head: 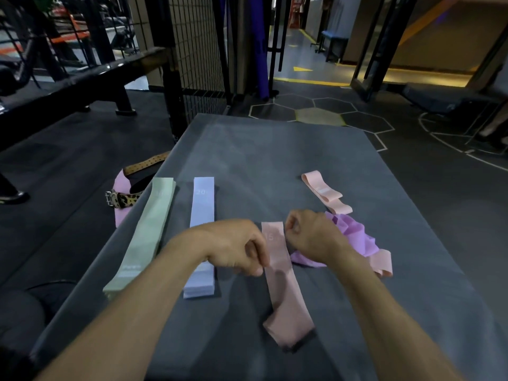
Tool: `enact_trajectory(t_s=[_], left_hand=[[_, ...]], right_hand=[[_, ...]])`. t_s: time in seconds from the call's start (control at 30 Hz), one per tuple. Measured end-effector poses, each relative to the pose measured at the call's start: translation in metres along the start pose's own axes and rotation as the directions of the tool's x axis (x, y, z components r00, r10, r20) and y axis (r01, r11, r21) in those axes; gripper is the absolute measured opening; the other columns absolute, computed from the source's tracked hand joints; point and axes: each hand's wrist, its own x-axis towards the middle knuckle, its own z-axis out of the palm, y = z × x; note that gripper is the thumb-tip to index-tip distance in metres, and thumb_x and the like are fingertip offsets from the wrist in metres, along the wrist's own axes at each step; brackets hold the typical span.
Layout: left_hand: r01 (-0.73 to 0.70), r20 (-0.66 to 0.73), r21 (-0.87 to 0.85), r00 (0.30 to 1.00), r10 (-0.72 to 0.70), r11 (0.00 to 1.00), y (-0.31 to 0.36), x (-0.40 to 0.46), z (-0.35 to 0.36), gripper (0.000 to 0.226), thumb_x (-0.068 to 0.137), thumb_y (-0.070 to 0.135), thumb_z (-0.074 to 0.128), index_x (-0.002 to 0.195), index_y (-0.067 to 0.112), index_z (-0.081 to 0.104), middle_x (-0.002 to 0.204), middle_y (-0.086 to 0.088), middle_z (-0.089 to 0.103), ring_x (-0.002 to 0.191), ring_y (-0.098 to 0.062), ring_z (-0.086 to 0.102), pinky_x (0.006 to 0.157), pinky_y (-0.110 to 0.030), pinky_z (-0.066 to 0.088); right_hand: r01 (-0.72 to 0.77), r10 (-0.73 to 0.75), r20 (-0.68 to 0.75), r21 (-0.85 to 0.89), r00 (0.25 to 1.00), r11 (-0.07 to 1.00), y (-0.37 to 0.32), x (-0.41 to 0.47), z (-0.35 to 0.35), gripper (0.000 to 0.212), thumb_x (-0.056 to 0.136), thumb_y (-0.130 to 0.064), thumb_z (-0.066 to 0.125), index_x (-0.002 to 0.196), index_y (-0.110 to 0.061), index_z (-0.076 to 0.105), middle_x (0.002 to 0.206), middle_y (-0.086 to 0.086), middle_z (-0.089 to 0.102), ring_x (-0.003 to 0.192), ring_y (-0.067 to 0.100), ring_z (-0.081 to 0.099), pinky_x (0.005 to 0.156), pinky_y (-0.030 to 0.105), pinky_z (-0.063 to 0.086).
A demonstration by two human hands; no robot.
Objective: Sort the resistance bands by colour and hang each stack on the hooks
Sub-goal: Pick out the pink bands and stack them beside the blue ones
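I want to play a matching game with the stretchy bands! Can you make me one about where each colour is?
Things:
1. green stack
2. blue stack
3. pink band
4. purple heap

Places:
A. bunched up beside the right hand
B. far left, at the mat's edge
C. pinched by both hands
D. flat, between green and pink

Pairs: 1-B, 2-D, 3-C, 4-A

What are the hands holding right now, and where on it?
Both hold the pink band near its far end: left hand pinches its left edge, right hand its far right corner.
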Motion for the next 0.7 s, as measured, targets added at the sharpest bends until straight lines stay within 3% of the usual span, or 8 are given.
enact_trajectory(t_s=[0.13, 0.27, 0.37, 0.43, 0.5, 0.57, 0.63, 0.7], left_hand=[[-0.008, 0.029, 0.134, 1.0, 0.004, 0.991, 0.007, 0.007, 0.009, 0.032, 0.085, 0.029, 0.079, 0.116, 0.03, 0.071, 0.098, 0.016, 0.071, 0.082, -0.001, 0.065, 0.085, -0.023, 0.054], [0.008, 0.124, 0.151, 0.992, -0.027, 0.988, 0.004, 0.01, 0.014, 0.028, 0.087, 0.023, 0.076, 0.115, 0.028, 0.071, 0.102, 0.011, 0.074, 0.088, -0.008, 0.069, 0.089, -0.03, 0.056], [0.041, 0.032, 0.185, 0.998, -0.048, 0.982, -0.003, 0.007, 0.003, 0.024, 0.088, 0.021, 0.075, 0.111, 0.028, 0.074, 0.1, 0.013, 0.074, 0.085, -0.004, 0.067, 0.084, -0.024, 0.055], [0.081, -0.121, 0.192, 0.991, -0.058, 0.978, -0.008, 0.007, -0.005, 0.02, 0.088, 0.019, 0.073, 0.106, 0.027, 0.076, 0.095, 0.014, 0.073, 0.08, -0.003, 0.065, 0.078, -0.018, 0.052], [0.099, -0.372, 0.145, 0.927, -0.038, 0.985, -0.013, 0.007, -0.012, 0.017, 0.088, 0.019, 0.073, 0.104, 0.025, 0.074, 0.092, 0.013, 0.071, 0.075, -0.001, 0.061, 0.071, -0.011, 0.047], [0.027, -0.562, 0.045, 0.827, 0.003, 0.999, -0.016, 0.007, -0.018, 0.025, 0.088, 0.028, 0.076, 0.111, 0.022, 0.069, 0.102, 0.011, 0.068, 0.08, -0.004, 0.063, 0.077, -0.015, 0.048], [-0.105, -0.584, -0.046, 0.81, 0.059, 0.993, -0.015, 0.008, -0.022, 0.031, 0.086, 0.035, 0.078, 0.112, 0.022, 0.068, 0.108, 0.01, 0.07, 0.092, -0.007, 0.068, 0.088, -0.024, 0.054], [-0.185, -0.551, -0.072, 0.827, 0.115, 0.98, -0.01, 0.007, -0.024, 0.024, 0.085, 0.037, 0.077, 0.103, 0.022, 0.072, 0.098, 0.009, 0.075, 0.092, -0.006, 0.071, 0.089, -0.03, 0.056]], right_hand=[[0.059, -0.063, -0.057, -0.074, 0.996, 0.996, -0.008, 0.016, 0.013, 0.033, 0.096, -0.02, 0.051, 0.128, -0.017, 0.059, 0.127, 0.009, 0.059, 0.116, 0.033, 0.055, 0.092, 0.037, 0.044], [0.02, -0.024, -0.015, -0.221, 1.0, 0.975, -0.008, 0.027, 0.031, 0.031, 0.097, -0.023, 0.049, 0.126, -0.018, 0.061, 0.129, 0.009, 0.049, 0.118, 0.033, 0.046, 0.098, 0.043, 0.04], [-0.022, 0.018, -0.052, -0.086, 0.998, 0.996, -0.011, 0.026, 0.033, 0.021, 0.094, -0.027, 0.055, 0.112, -0.021, 0.063, 0.122, 0.006, 0.053, 0.116, 0.032, 0.045, 0.095, 0.041, 0.036], [-0.041, 0.043, -0.062, 0.024, 0.997, 0.999, -0.016, 0.025, 0.025, 0.011, 0.091, -0.033, 0.062, 0.1, -0.025, 0.062, 0.114, 0.001, 0.056, 0.115, 0.029, 0.045, 0.092, 0.039, 0.033], [-0.017, 0.026, -0.061, 0.144, 0.998, 0.989, -0.02, 0.022, 0.013, 0.009, 0.087, -0.034, 0.067, 0.087, -0.03, 0.059, 0.103, -0.005, 0.062, 0.112, 0.027, 0.054, 0.093, 0.039, 0.039], [0.065, -0.043, -0.077, 0.315, 0.996, 0.947, -0.024, 0.014, 0.0, 0.014, 0.078, -0.039, 0.07, 0.076, -0.034, 0.058, 0.092, -0.011, 0.068, 0.1, 0.022, 0.064, 0.091, 0.044, 0.048], [0.152, -0.108, -0.124, 0.448, 0.986, 0.881, -0.028, 0.003, -0.01, 0.013, 0.071, -0.041, 0.071, 0.076, -0.034, 0.062, 0.087, -0.01, 0.073, 0.091, 0.013, 0.069, 0.085, 0.039, 0.053], [0.202, -0.138, -0.155, 0.547, 0.978, 0.813, -0.029, -0.006, -0.014, 0.013, 0.077, -0.027, 0.078, 0.081, -0.03, 0.067, 0.086, -0.007, 0.076, 0.088, 0.008, 0.071, 0.085, 0.033, 0.055]])
